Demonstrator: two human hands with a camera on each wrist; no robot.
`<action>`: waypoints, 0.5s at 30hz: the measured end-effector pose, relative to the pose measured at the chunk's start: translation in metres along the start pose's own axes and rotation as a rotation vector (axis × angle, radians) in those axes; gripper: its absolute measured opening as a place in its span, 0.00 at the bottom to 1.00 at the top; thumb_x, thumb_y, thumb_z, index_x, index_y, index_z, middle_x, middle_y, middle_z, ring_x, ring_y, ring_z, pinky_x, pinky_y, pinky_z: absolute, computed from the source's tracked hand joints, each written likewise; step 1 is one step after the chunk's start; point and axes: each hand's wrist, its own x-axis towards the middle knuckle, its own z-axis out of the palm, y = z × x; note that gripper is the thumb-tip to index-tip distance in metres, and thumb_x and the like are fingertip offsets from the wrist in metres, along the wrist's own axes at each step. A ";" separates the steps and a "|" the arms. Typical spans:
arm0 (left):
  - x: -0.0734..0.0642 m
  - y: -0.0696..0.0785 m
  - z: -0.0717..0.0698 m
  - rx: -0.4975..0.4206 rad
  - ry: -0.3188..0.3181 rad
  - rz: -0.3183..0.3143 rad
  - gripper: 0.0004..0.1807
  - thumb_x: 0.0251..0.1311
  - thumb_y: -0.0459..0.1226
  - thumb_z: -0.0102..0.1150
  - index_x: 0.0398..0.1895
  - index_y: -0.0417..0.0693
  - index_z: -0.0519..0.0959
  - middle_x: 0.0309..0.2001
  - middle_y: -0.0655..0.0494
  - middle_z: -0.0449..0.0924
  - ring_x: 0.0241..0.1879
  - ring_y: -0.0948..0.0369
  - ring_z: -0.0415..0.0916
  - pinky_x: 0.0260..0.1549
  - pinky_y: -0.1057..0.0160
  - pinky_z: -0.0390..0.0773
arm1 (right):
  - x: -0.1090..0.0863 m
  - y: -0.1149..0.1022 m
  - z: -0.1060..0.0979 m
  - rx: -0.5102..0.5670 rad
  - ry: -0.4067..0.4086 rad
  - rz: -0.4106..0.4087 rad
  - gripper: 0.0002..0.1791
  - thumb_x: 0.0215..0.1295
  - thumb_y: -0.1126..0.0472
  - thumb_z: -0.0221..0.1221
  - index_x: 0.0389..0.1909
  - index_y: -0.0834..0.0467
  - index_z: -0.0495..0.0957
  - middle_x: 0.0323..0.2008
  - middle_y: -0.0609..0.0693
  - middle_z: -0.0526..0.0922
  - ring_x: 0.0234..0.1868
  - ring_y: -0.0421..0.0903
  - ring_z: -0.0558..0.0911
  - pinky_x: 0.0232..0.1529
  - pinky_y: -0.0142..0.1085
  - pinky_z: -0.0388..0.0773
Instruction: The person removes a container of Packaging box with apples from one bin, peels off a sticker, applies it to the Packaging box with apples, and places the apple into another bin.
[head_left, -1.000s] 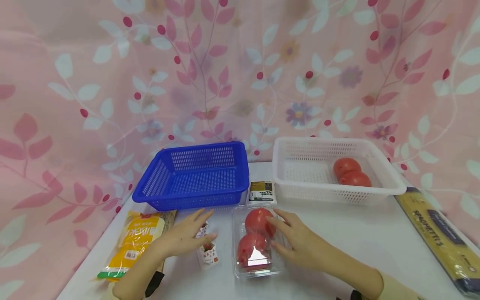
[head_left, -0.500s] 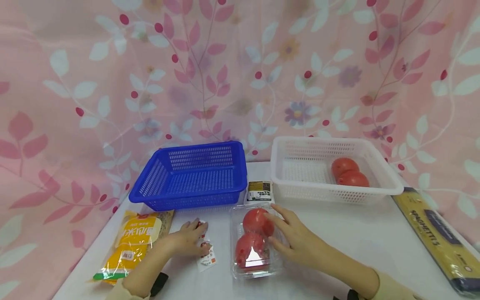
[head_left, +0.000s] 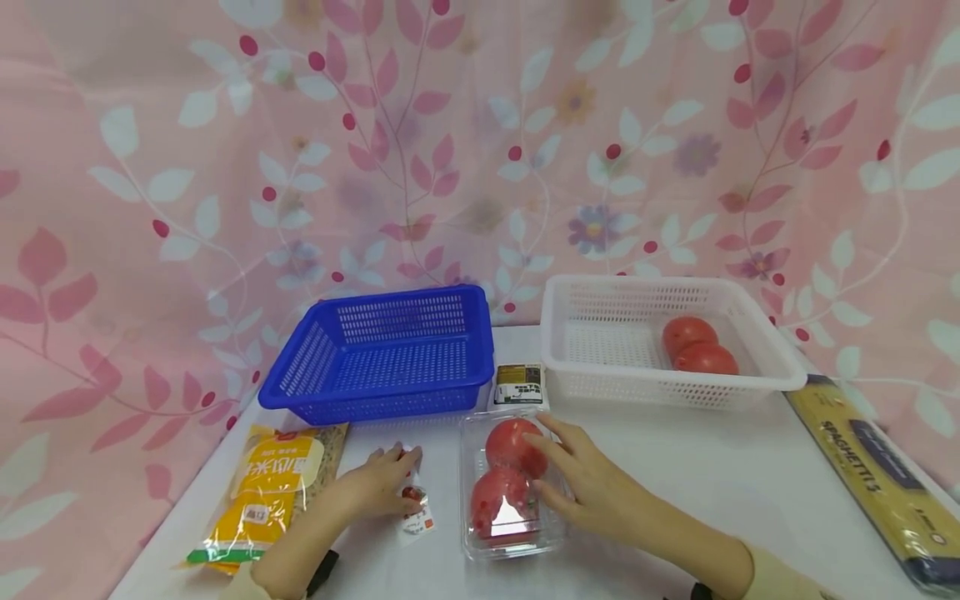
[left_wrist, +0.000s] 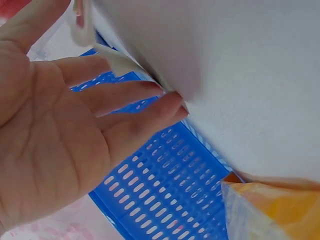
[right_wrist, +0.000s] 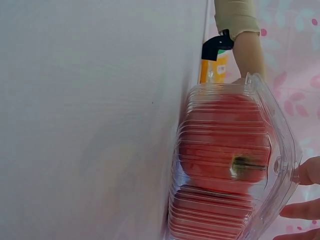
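My left hand (head_left: 371, 486) lies over a slim white packet with strawberry pictures (head_left: 420, 518), its fingers at the far end and its thumb at the near side, pinching it. In the left wrist view, a pale edge of the packet (left_wrist: 120, 62) shows by the fingertips. A clear plastic box (head_left: 474, 546) with two tomatoes (head_left: 517, 447) rests in front. My right hand (head_left: 600, 487) touches the box's right rim with spread, relaxed fingers. From the right wrist view, fingertips (right_wrist: 297, 210) meet the lid's edge, and a green stem shows on one tomato.
Behind stand a blue basket (head_left: 405, 408) and a white basket (head_left: 652, 375), the latter holding two more tomatoes (head_left: 701, 346). Between them lies a small black-and-gold labelled pack (head_left: 519, 387). A yellow grain bag (head_left: 270, 492) is at left, a spaghetti pack (head_left: 877, 475) at right.
My left hand has come down from above the strawberry packet, and its fingers have closed in on it. My right hand has stayed at the box's rim.
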 end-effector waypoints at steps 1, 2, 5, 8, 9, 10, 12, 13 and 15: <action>0.000 0.001 0.001 0.003 0.004 0.003 0.40 0.49 0.48 0.66 0.62 0.36 0.64 0.61 0.28 0.58 0.58 0.29 0.54 0.54 0.36 0.58 | 0.000 0.000 0.000 -0.001 0.004 -0.005 0.31 0.53 0.57 0.64 0.59 0.56 0.68 0.64 0.55 0.61 0.60 0.52 0.66 0.51 0.46 0.72; -0.001 0.001 0.002 0.006 0.005 0.005 0.40 0.48 0.48 0.66 0.61 0.34 0.64 0.61 0.27 0.58 0.58 0.29 0.54 0.54 0.36 0.58 | 0.000 0.000 0.001 0.000 0.008 -0.010 0.30 0.53 0.57 0.64 0.59 0.56 0.69 0.64 0.56 0.61 0.60 0.52 0.66 0.51 0.46 0.72; -0.002 0.005 0.003 0.008 0.007 0.006 0.40 0.49 0.46 0.66 0.60 0.30 0.65 0.60 0.26 0.58 0.57 0.28 0.55 0.53 0.36 0.59 | 0.000 -0.001 0.001 0.010 -0.005 -0.013 0.30 0.54 0.57 0.64 0.59 0.56 0.69 0.64 0.55 0.60 0.60 0.52 0.65 0.50 0.46 0.73; -0.004 0.009 0.003 0.010 0.010 0.015 0.38 0.49 0.44 0.66 0.58 0.27 0.65 0.59 0.26 0.60 0.57 0.29 0.57 0.52 0.37 0.60 | -0.001 -0.002 0.002 0.015 -0.028 -0.006 0.30 0.55 0.57 0.63 0.60 0.54 0.68 0.65 0.54 0.58 0.61 0.52 0.65 0.50 0.45 0.73; -0.004 0.011 0.003 0.007 0.014 0.022 0.38 0.48 0.43 0.67 0.57 0.26 0.66 0.58 0.26 0.61 0.56 0.30 0.58 0.53 0.38 0.61 | -0.001 -0.002 0.002 0.015 -0.035 -0.002 0.29 0.55 0.57 0.63 0.60 0.53 0.68 0.66 0.54 0.58 0.61 0.51 0.65 0.50 0.45 0.73; -0.004 0.012 0.003 0.005 0.016 0.032 0.37 0.48 0.42 0.67 0.56 0.25 0.66 0.58 0.26 0.62 0.56 0.31 0.59 0.53 0.39 0.62 | -0.001 -0.002 0.002 0.012 -0.040 0.003 0.29 0.55 0.57 0.62 0.60 0.53 0.67 0.66 0.53 0.58 0.61 0.51 0.64 0.50 0.45 0.73; -0.003 0.015 0.003 -0.002 0.022 0.051 0.35 0.48 0.40 0.67 0.55 0.25 0.67 0.57 0.27 0.64 0.56 0.34 0.62 0.53 0.41 0.63 | -0.002 -0.002 0.002 0.008 -0.037 0.001 0.29 0.55 0.57 0.62 0.60 0.53 0.67 0.66 0.53 0.58 0.62 0.51 0.64 0.51 0.45 0.73; -0.003 0.015 0.004 -0.005 0.030 0.068 0.34 0.47 0.39 0.68 0.54 0.26 0.68 0.56 0.28 0.66 0.56 0.36 0.64 0.53 0.42 0.64 | -0.001 -0.002 0.001 0.006 -0.035 0.000 0.29 0.55 0.57 0.62 0.60 0.53 0.67 0.66 0.53 0.58 0.61 0.50 0.64 0.51 0.44 0.73; -0.002 0.016 0.004 -0.004 0.053 0.119 0.30 0.45 0.37 0.69 0.50 0.29 0.71 0.52 0.32 0.71 0.52 0.41 0.70 0.50 0.46 0.69 | -0.001 -0.001 0.001 0.003 -0.030 -0.005 0.30 0.55 0.57 0.63 0.60 0.53 0.67 0.66 0.53 0.58 0.62 0.49 0.64 0.51 0.44 0.72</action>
